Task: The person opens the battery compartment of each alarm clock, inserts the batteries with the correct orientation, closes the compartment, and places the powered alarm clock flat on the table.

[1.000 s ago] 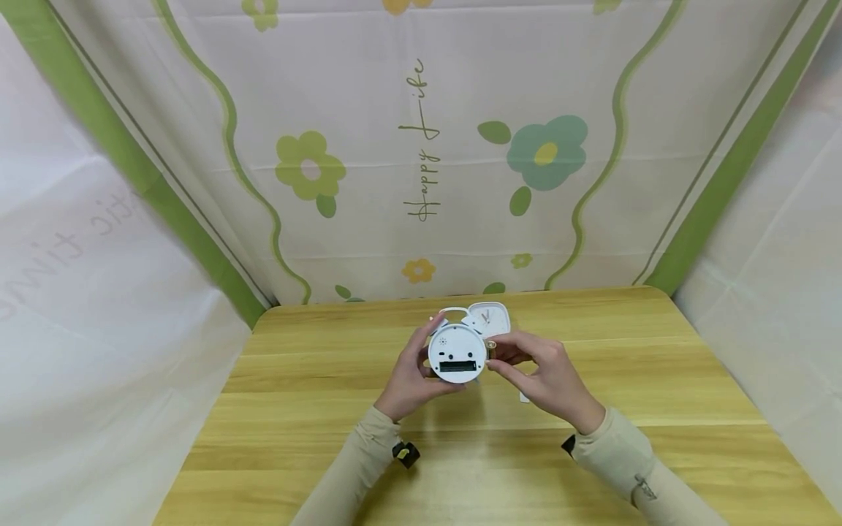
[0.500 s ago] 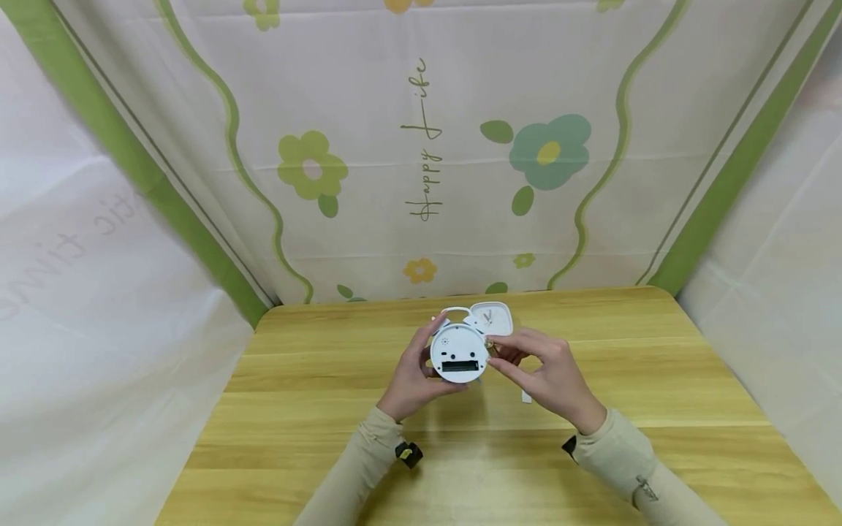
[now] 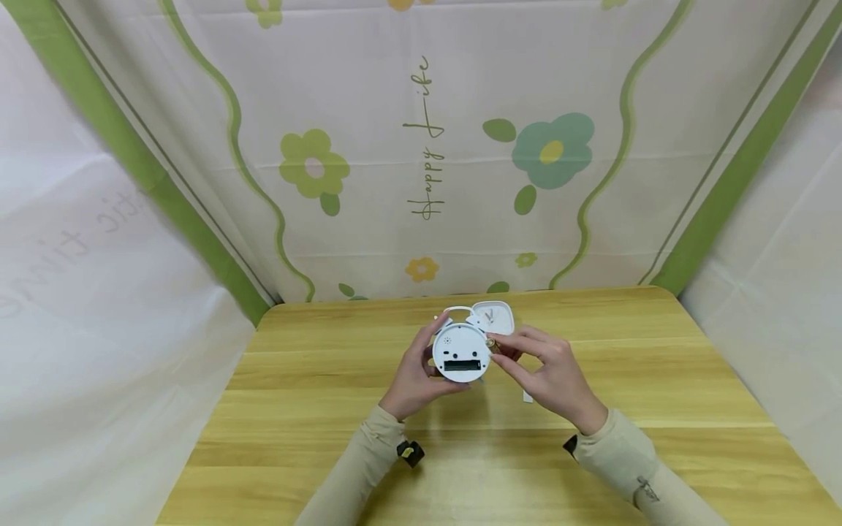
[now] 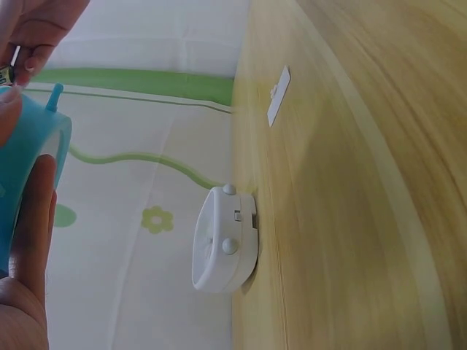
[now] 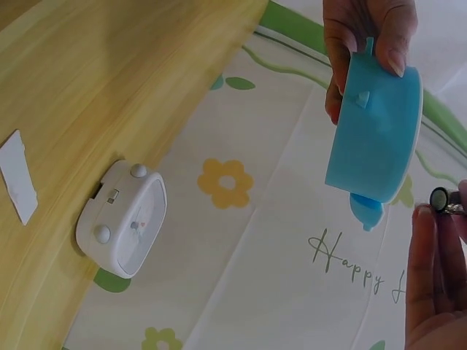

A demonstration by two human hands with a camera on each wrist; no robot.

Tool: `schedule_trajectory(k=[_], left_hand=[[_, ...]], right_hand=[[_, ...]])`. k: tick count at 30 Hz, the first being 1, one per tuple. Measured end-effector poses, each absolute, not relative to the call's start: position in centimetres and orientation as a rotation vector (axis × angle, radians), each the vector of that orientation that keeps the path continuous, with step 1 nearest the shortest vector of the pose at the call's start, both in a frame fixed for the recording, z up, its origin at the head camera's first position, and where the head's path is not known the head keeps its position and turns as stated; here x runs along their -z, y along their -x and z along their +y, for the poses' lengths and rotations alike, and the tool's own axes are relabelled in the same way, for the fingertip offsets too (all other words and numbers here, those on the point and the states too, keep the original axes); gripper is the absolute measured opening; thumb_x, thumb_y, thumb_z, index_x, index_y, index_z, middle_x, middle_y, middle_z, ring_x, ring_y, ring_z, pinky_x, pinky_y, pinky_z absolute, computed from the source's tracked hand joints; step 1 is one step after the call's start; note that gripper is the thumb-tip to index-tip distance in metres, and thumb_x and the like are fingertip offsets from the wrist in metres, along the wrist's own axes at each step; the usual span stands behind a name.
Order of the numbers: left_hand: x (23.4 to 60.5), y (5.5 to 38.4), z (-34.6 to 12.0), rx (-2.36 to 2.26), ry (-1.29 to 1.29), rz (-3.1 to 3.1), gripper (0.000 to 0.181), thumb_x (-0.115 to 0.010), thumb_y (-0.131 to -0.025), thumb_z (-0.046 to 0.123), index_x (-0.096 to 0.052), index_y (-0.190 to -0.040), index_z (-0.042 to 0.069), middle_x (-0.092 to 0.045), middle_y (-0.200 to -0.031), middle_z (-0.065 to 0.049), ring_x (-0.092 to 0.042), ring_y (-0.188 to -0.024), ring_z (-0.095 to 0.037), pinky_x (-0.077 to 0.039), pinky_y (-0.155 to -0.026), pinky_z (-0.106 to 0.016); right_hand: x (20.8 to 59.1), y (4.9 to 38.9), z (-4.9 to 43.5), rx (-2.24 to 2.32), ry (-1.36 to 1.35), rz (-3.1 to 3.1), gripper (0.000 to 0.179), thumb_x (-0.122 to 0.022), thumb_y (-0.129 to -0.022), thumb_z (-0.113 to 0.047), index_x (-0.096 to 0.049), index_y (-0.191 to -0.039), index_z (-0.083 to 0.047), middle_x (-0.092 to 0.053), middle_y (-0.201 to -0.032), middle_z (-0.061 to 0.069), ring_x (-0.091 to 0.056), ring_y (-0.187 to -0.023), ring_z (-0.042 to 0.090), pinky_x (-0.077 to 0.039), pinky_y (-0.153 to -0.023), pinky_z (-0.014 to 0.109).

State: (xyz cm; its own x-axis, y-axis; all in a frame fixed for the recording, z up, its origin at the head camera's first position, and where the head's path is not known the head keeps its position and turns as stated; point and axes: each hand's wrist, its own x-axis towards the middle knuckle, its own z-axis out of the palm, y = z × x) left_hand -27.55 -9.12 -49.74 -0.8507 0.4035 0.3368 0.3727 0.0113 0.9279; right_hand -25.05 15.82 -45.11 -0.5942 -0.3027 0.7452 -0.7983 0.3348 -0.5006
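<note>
Pinching a battery point(image 5: 440, 200), the right hand point(image 3: 551, 371) sits beside the round clock point(image 3: 461, 342) the left hand point(image 3: 411, 381) grips.

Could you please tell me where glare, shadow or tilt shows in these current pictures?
Head view: a pale sheen on the wooden table, low centre; left wrist view: scene turned sideways, a soft shadow across the table; right wrist view: scene tilted, the held blue-sided clock slanting.

Head view high, facing forward-down; wrist views low, near, rolled sideways, both sharing blue-sided clock point(image 5: 379, 127).
</note>
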Motion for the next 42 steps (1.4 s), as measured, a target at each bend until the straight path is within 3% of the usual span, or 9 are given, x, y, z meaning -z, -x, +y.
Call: schedule_trajectory(k=[11, 15, 25, 32, 42], left_hand=[[49.7, 27.4, -9.1, -2.001, -0.855, 2.23, 0.119, -0.091, -0.073, -0.006, -0.027, -0.164, 0.035, -0.037, -0.158, -0.003, -0.059, -0.126, -0.033, -0.065, -0.089, -0.037], [49.7, 27.5, -9.1, -2.002, -0.875, 2.234, 0.117, -0.09, -0.074, -0.006, -0.025, -0.166, 0.027, -0.037, -0.158, -0.005, -0.059, -0.125, -0.034, -0.065, -0.088, -0.037], [49.8, 27.5, -9.0, -2.001, -0.906, 2.233, 0.114, -0.088, -0.076, -0.006, -0.026, -0.165, 0.028, -0.036, -0.159, -0.007, -0.061, -0.123, -0.029, -0.066, -0.086, -0.036], [49.7, 27.5, -9.1, -2.0, -0.894, 2.228, 0.116, -0.089, -0.076, -0.006, -0.027, -0.163, 0.038, -0.036, -0.159, -0.004, -0.059, -0.124, -0.031, -0.065, -0.088, -0.037], [49.8, 27.5, -9.1, -2.017, -0.905, 2.217, 0.117, -0.089, -0.074, -0.009, -0.027, -0.164, 0.032, -0.035, -0.161, -0.007, -0.061, -0.122, -0.032, -0.065, -0.087, -0.037]], right_hand=[[44.9, 25.0, 14.9, -1.184, -1.013, -2.079, 0.037, -0.083, -0.079, 0.01, -0.073, -0.109, -0.009, -0.072, -0.098, -0.002, -0.069, -0.085, 0.01, -0.06, -0.076, 0.017], [45.0, 25.1, 14.6, -1.175, -1.034, -2.089, 0.037, -0.083, -0.08, 0.01, -0.072, -0.109, -0.011, -0.072, -0.1, -0.001, -0.07, -0.088, 0.011, -0.062, -0.077, 0.02], [45.0, 25.1, 13.7, -1.048, -1.116, -2.094, 0.037, -0.083, -0.082, 0.003, -0.074, -0.117, -0.004, -0.076, -0.109, 0.002, -0.072, -0.093, 0.013, -0.059, -0.081, 0.017], [45.1, 25.2, 13.6, -1.096, -1.128, -2.067, 0.036, -0.082, -0.082, 0.005, -0.072, -0.115, -0.003, -0.074, -0.104, 0.001, -0.072, -0.088, 0.012, -0.059, -0.08, 0.015], [45.0, 24.9, 13.8, -1.104, -1.067, -2.102, 0.045, -0.078, -0.085, 0.008, -0.067, -0.127, -0.004, -0.068, -0.11, 0.001, -0.067, -0.088, 0.01, -0.057, -0.076, 0.013]])
